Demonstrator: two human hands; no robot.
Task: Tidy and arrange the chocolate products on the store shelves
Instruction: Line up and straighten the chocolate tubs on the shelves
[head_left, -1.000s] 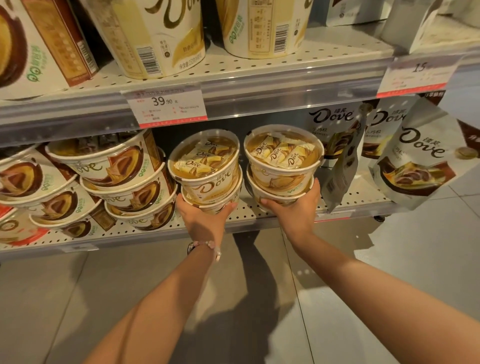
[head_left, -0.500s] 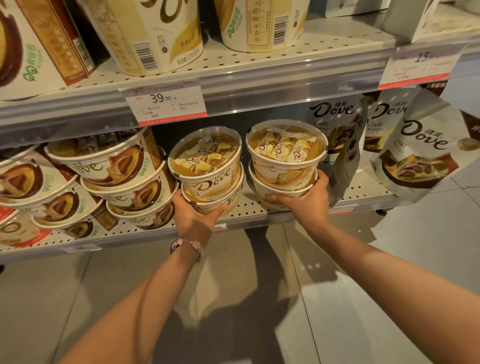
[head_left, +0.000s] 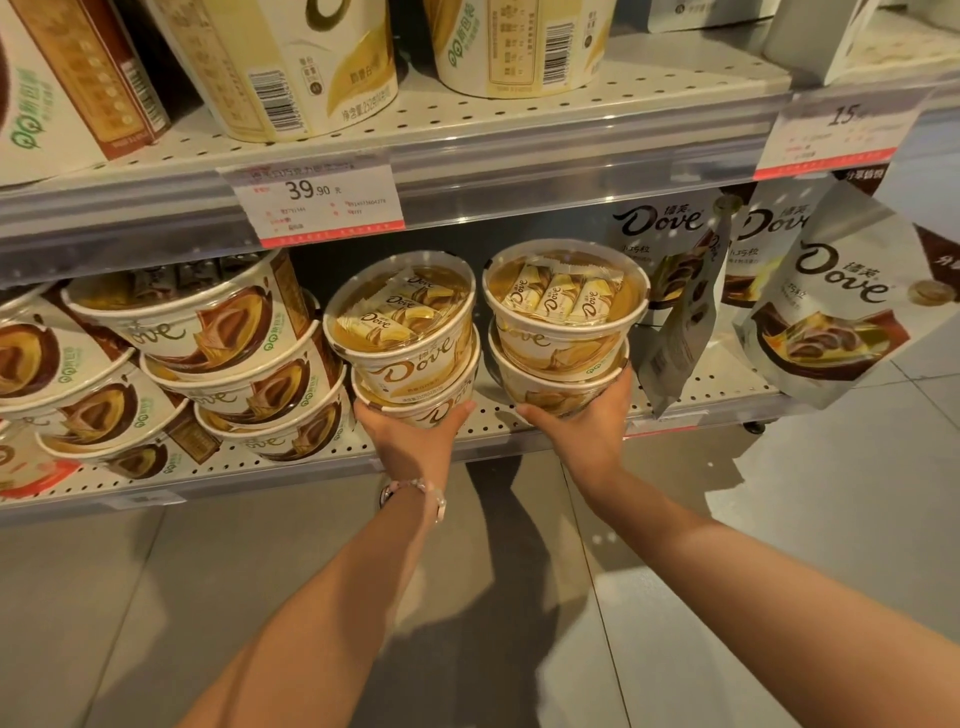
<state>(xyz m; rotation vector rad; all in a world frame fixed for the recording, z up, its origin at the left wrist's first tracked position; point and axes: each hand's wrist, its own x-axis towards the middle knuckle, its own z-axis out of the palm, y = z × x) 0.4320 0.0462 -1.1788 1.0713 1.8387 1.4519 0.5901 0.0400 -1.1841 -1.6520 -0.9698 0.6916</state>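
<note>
Showing a store shelf, with every place given relative to the lower shelf (head_left: 545, 415), a perforated white board. On its left part lie tilted stacks of brown Dove tubs (head_left: 218, 364). Right of these, over the shelf's middle at its front edge, the left hand (head_left: 415, 431) cups the underside of the left pair of tubs (head_left: 405, 343), two cream Dove tubs stacked one on the other, fingers curled round the bottom tub; a bracelet (head_left: 415, 493) circles that wrist. Just beside it, the right hand (head_left: 587, 421) grips the right pair of tubs (head_left: 563, 322) the same way from beneath. At the shelf's right end stand Dove pouches (head_left: 826, 312). Above, a price tag (head_left: 317, 202) reading 39.90 hangs on the upper rail.
</note>
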